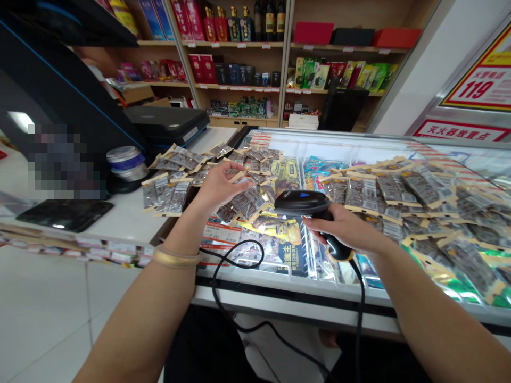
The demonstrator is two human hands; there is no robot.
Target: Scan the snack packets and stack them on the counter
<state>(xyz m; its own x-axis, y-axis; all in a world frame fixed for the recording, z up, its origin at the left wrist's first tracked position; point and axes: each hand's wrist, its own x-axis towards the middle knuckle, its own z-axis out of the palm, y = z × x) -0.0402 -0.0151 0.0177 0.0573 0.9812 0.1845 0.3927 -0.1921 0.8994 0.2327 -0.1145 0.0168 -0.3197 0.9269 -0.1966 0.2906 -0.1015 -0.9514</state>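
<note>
The person's right hand [345,227] is wrapped firmly around the handle of a glossy black plastic barcode scanner [301,203], whose rounded head points toward the left hand. The left hand [215,187], below a smooth gold-coloured bangle [175,259], bends thumb and fingers toward each other at a flat, crinkly clear packet with tan edges [248,204]; whether they grip it cannot be told. Similar packets [399,189] heap across the glass-topped, white-rimmed counter [303,315]. A thin black cable [362,303] hangs from the scanner's handle.
</note>
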